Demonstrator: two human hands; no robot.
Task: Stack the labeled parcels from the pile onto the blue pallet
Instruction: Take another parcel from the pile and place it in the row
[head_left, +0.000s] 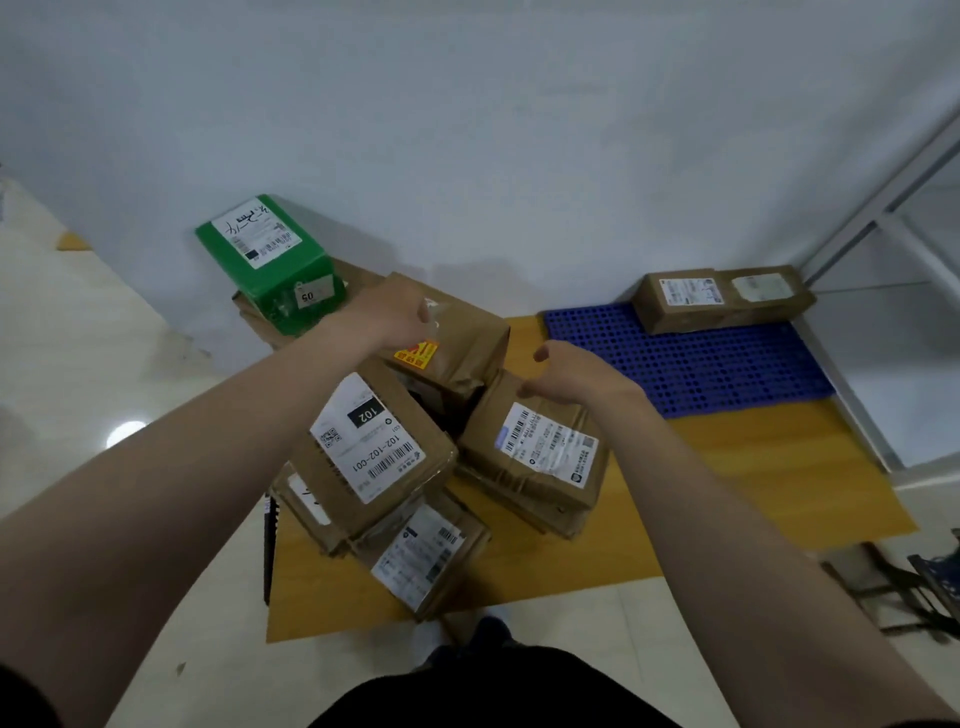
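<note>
Reaching both hands toward taped brown parcel (447, 332) atop pile — blue pallet (691, 358) lies right, two parcels (722, 299) at far edge. Left hand (387, 317) touching parcel's top, right hand (576, 376) spread, empty — clamp opposite sides, lift level.

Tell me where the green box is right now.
The green box sits at the far left of the pile, against the wall, atop flattened cardboard, just beyond the left hand.
</note>
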